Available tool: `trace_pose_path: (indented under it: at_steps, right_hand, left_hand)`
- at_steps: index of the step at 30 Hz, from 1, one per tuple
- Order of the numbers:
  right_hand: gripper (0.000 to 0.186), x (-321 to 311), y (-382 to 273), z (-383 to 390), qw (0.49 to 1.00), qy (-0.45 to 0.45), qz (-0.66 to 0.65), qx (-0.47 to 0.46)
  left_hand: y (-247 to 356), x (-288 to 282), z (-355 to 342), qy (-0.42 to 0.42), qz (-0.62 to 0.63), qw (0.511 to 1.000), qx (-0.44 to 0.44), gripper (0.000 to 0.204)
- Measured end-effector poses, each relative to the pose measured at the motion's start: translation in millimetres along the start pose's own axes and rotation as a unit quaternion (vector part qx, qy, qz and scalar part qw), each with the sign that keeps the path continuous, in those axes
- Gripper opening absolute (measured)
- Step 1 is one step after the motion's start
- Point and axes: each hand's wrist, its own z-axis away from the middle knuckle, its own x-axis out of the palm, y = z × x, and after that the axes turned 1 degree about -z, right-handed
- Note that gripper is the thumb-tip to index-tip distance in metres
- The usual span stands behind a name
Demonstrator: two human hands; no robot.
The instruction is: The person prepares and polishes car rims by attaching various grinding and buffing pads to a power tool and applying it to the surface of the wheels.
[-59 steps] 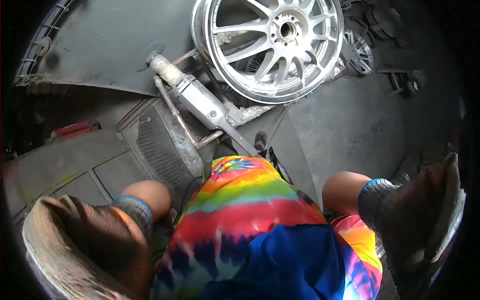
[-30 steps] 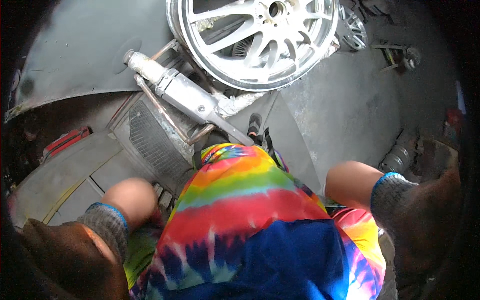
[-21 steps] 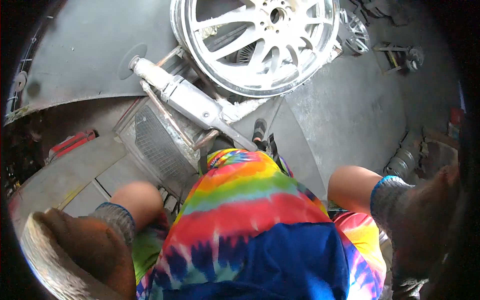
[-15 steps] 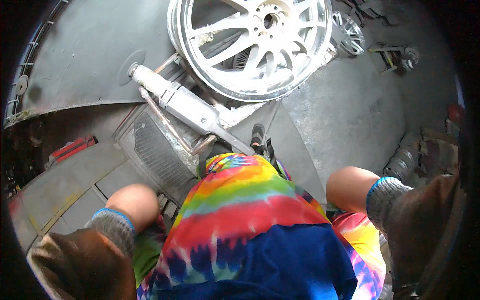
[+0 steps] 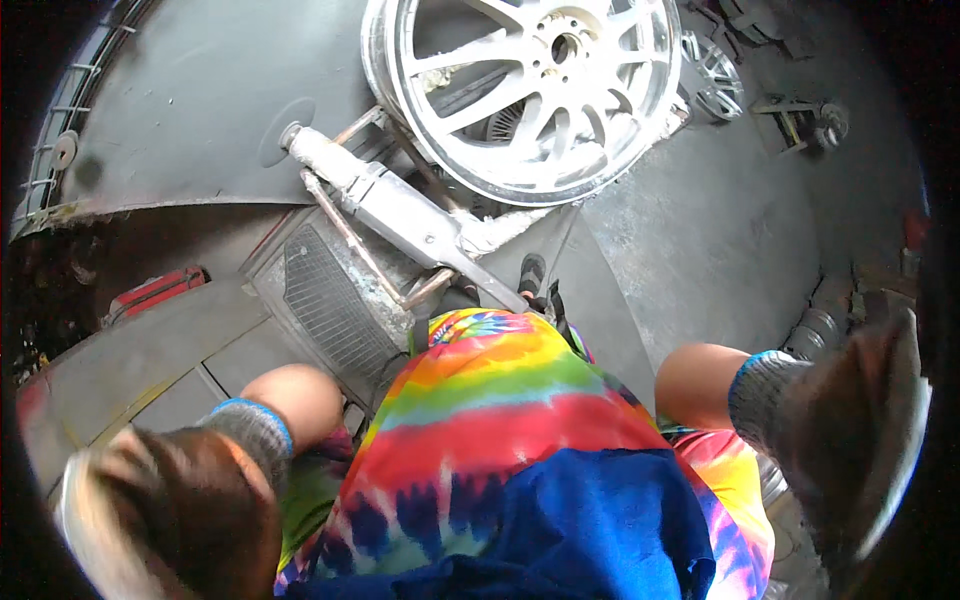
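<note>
My left hand (image 5: pixel 185 515), in a stained brown work glove with a grey, blue-edged cuff, is raised close at the lower left. My right hand (image 5: pixel 850 440), gloved alike, is up at the lower right. The fingers of both are blurred and turned out of sight, so anything held in them cannot be made out. Both hands are apart from the large silver multi-spoke alloy wheel (image 5: pixel 530 110), which sits tilted on a metal frame in front of me. Beside the wheel, a grey, long-bodied tool (image 5: pixel 400 215) rests slanting across the frame's bent pipe.
A red case (image 5: pixel 155 293) lies at the left near grey panels. Another alloy wheel (image 5: pixel 715 78) leans at the far right, with a small stand (image 5: pixel 795 122) beyond it. Dusty cylinders (image 5: pixel 812 330) stand at the right. A large curved grey panel (image 5: pixel 220 110) fills the far left.
The view has shifted, so the wheel and tool appear slightly further right and lower. Both gloved hands have risen a little, and the right one has turned.
</note>
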Motion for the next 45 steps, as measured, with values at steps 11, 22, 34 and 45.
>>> trace_pose_path:
  at_steps: [11, 22, 34, 45]
  right_hand:
    - [0.016, 28.4, 31.5, 11.9, 0.998, -0.009, -0.005, 0.063]
    - [0.049, 121.6, 145.3, 239.1, 0.723, -0.305, 0.167, 0.597]
    - [0.055, 161.8, 172.6, 308.4, 0.686, -0.292, 0.111, 0.657]
    - [0.064, 69.5, 141.2, 289.5, 0.747, -0.345, 0.009, 0.568]
  left_hand:
    - [7.9, -16.4, -2.0, 0.010, 0.013, 1.000, -0.005, 0.030]
    - [-223.8, -52.3, 258.0, 0.357, 0.167, 0.603, -0.693, 0.046]
    - [-311.4, -26.2, 344.0, 0.318, 0.216, 0.520, -0.763, 0.078]
    - [-139.6, -11.8, 242.2, 0.270, 0.454, 0.676, -0.514, 0.077]
